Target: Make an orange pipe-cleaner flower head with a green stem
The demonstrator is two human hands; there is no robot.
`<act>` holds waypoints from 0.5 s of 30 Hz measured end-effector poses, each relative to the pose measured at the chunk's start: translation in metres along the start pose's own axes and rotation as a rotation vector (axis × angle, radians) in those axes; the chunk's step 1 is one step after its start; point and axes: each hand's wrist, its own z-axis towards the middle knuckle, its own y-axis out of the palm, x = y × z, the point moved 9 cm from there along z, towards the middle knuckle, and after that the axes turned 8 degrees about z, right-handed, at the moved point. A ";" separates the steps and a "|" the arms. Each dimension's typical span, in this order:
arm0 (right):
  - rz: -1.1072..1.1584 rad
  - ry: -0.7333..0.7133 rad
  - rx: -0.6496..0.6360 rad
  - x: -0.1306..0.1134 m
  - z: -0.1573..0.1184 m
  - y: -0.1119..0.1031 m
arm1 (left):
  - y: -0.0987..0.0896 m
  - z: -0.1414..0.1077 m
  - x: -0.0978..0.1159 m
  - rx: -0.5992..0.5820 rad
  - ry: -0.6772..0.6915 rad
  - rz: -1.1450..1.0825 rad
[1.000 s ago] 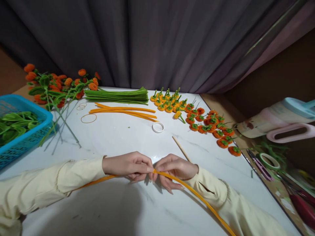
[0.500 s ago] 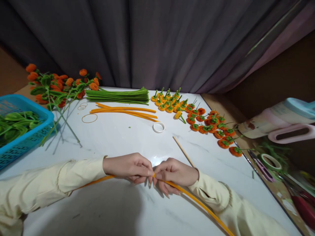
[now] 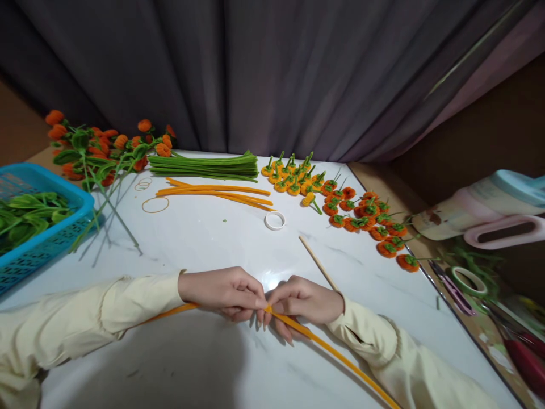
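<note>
From where I stand, a blue plastic basket (image 3: 49, 244) full of green fuzzy leaves (image 3: 32, 218) sits at the far left, with a heap of orange pumpkin-like blooms (image 3: 100, 150) on crossing green stems just beside it. Next come thin elastic bands (image 3: 155, 212), then a thick bundle of green pipe cleaners (image 3: 204, 166) lying behind a few loose yellow-orange ones (image 3: 213, 189).

Nearer the person, the left hand (image 3: 230, 291) and the right hand (image 3: 310, 301) meet fingertip to fingertip, both pinched on the orange pipe cleaner strands (image 3: 344, 358). These pass under the left forearm and slant out below the right hand toward the near edge of the marbled white table (image 3: 187, 363).

Behind the hands lie a white ring (image 3: 275, 228) and, partly hidden by the right cuff, a wooden stick (image 3: 315, 261). Farther right are small yellow pumpkins (image 3: 293, 186), then orange pumpkins (image 3: 368, 210). Beyond them, a pink-handled tumbler (image 3: 460, 215) leans near a pale green tape roll (image 3: 458, 278) and a pink-handled tool (image 3: 457, 296).
</note>
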 end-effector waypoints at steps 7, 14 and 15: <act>-0.217 -0.015 0.087 0.000 -0.002 -0.005 | -0.002 0.000 -0.002 0.011 -0.001 0.042; -0.284 -0.009 0.060 0.000 -0.001 0.000 | -0.002 -0.001 -0.002 0.003 -0.010 0.078; -0.275 -0.005 0.051 0.000 -0.001 0.000 | -0.001 -0.001 -0.002 0.002 -0.010 0.082</act>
